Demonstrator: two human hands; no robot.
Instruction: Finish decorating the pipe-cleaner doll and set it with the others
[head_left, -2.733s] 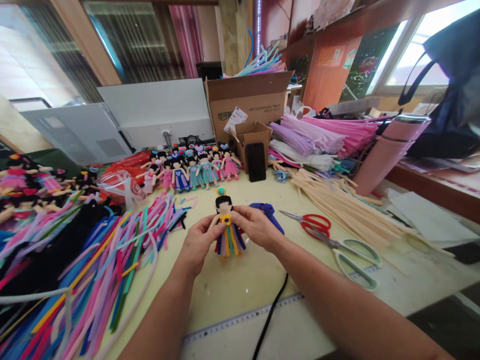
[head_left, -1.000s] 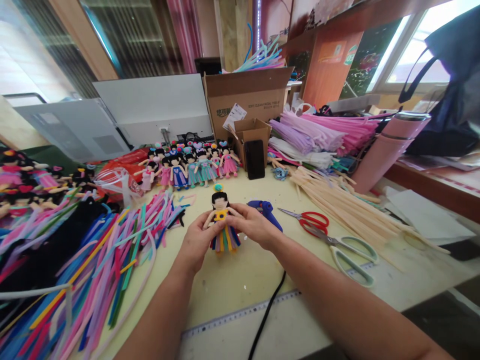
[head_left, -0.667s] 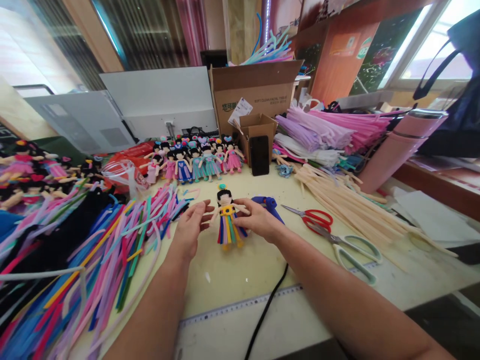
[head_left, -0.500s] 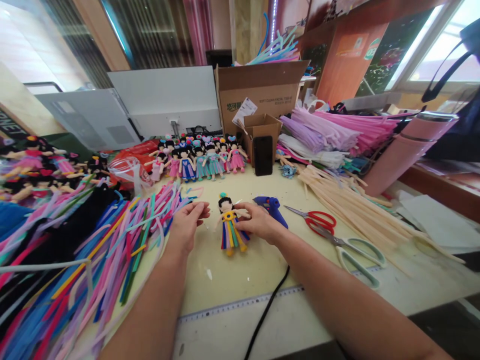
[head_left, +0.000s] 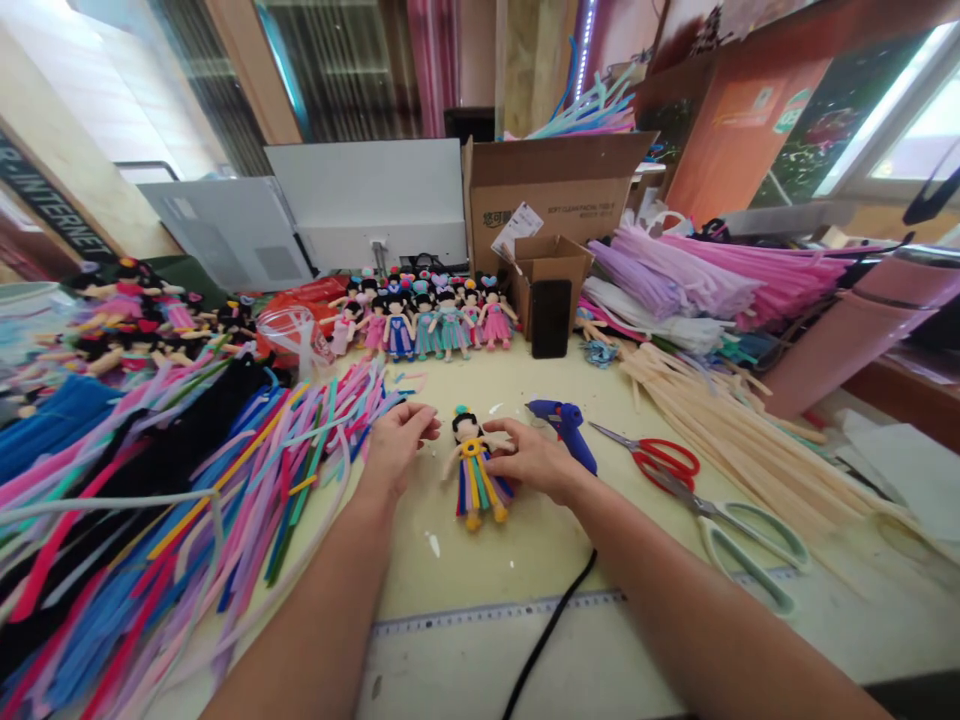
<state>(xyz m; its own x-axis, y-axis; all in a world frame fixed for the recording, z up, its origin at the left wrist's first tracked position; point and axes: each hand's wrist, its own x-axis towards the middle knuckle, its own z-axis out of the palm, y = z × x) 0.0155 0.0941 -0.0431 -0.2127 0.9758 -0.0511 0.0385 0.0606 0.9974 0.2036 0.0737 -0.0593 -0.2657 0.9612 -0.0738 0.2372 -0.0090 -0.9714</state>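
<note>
A small pipe-cleaner doll (head_left: 478,475) stands or lies mid-table, with black hair, a green topknot, a yellow flower at the waist and a striped skirt. My right hand (head_left: 534,458) grips its side at the arm and skirt, thumb and fingers around it. To the doll's left, apart from it, my left hand (head_left: 405,440) is closed in a pinch; whatever sits between the fingertips is too small to make out. Just beyond my right hand a blue glue gun (head_left: 568,430) rests on the table, its black cord (head_left: 551,625) running toward me.
Red-handled scissors (head_left: 660,460) and green-handled scissors (head_left: 757,540) lie at right, beside beige pipe cleaners (head_left: 720,430). Coloured pipe cleaners (head_left: 247,450) cover the left side. Finished dolls (head_left: 427,320), a phone (head_left: 550,318) and cardboard boxes (head_left: 562,190) stand behind. A pink flask (head_left: 862,330) leans rightmost.
The whole view has shifted, so everything appears further right and slightly lower. My right hand stays on the doll and my left hand stays pinched beside it.
</note>
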